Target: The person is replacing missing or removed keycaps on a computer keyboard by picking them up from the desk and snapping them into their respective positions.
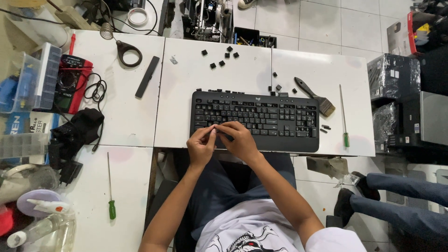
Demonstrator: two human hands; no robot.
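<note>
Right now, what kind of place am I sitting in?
Probably an electronics repair bench: a black keyboard with loose keycaps pulled off, a red multimeter, and screwdrivers and a brush on white tables.

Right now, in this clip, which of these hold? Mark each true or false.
1. Both hands work at the front edge of the black keyboard. True: left hand and right hand meet there.
2. The paintbrush lies left of the keyboard. False: it lies at its right far corner.
3. Loose keycaps lie beyond the keyboard. True.
4. Both green-handled screwdrivers share one table. False: one lies left, the other right.
</note>
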